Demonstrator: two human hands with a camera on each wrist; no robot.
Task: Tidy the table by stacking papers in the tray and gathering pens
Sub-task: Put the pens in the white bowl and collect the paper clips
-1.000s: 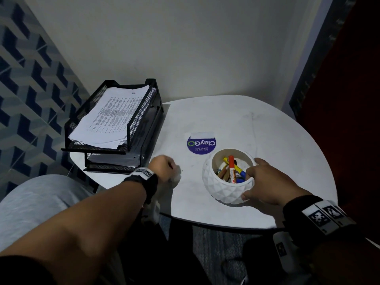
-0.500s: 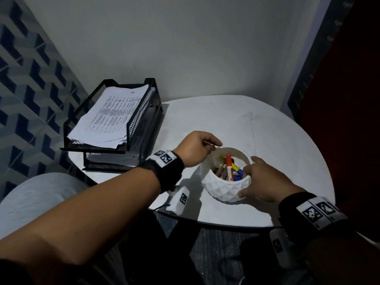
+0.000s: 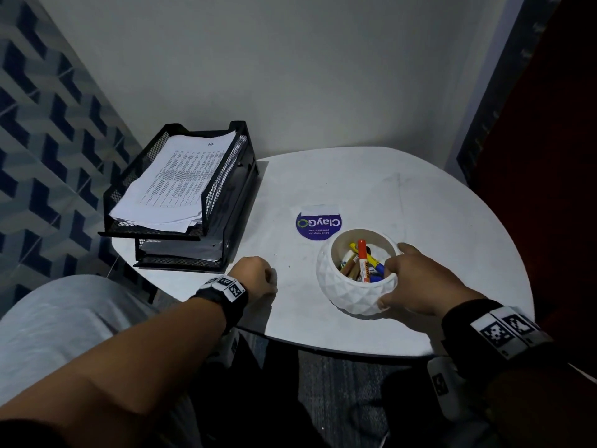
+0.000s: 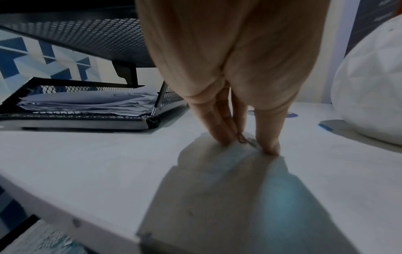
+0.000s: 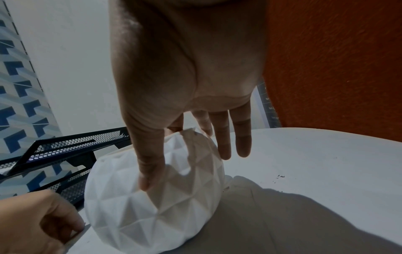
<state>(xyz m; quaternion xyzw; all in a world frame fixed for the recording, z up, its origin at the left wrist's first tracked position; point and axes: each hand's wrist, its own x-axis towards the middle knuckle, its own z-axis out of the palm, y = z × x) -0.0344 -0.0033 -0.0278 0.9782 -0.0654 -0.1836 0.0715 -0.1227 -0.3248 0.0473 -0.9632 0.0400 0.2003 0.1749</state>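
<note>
At about nine o'clock on your bench [image 3: 403, 195] stands the black mesh tray [image 3: 226, 176], two tiers high. A sheaf of printed papers [image 3: 174, 185] lies in the upper tier, its near edges ragged and hanging a little past the front rim; the lower tier holds more sheets, seen from the left wrist camera as a flattened pile.

Just in front of the tray's near right corner, toward seven o'clock, your left hand [image 3: 255, 279] is down on the bench. Its grip is narrow: the fingertips [image 4: 224, 137] and thumb are brought together on the surface over a small dark wiry thing [image 4: 244, 140] lying there, too small and blurred for you to name. You cannot tell whether it is actually pinched or only touched.

At the centre of the bench a round purple sticker [image 3: 318, 225] reading "ClayGo" lies flat, just behind the bowl.

At about five o'clock sits the white faceted bowl [image 3: 349, 292], upright, with the pens [image 3: 363, 261] gathered inside: an orange-capped marker, a yellow one, blue ones and some brown shafts, leaning against one another. Your right hand [image 3: 416, 286] grips the bowl from the right side, thumb [image 5: 147, 173] pressed on the outer wall, forefinger hooked over the rim, other fingers down the far side.
</note>
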